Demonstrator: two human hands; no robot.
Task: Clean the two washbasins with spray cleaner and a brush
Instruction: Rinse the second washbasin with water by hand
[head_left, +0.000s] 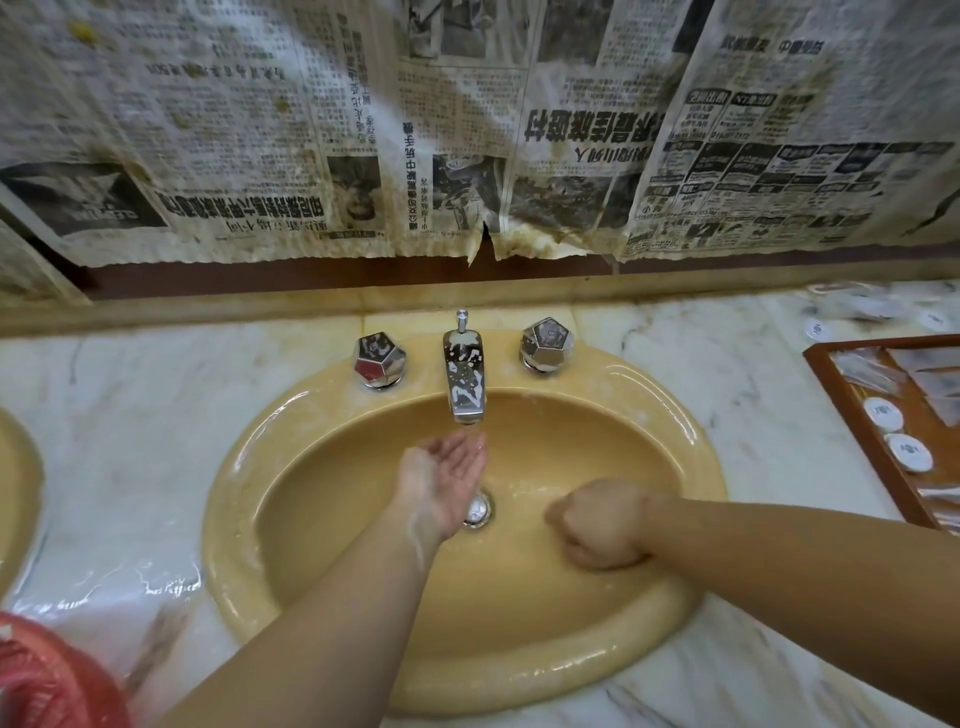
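A yellow oval washbasin (311, 499) is set in a marble counter, wet and streaked with foam. Its chrome spout (464, 382), flecked with suds, runs a thin stream of water. My left hand (447, 475) is cupped palm-up under that stream, soapy along the wrist, above the chrome drain (480, 512). My right hand (602, 525) is curled into a fist low in the bowl on the right, and nothing shows in it. The rim of a second yellow basin (15, 493) shows at the left edge. No spray bottle or brush is in view.
Two faceted chrome tap knobs (379, 358) (546, 345) flank the spout. A wooden tray (852, 415) with sachets and round white lids stands at the right. A red plastic bag (47, 680) lies at the bottom left. Stained newspaper (467, 130) covers the wall behind.
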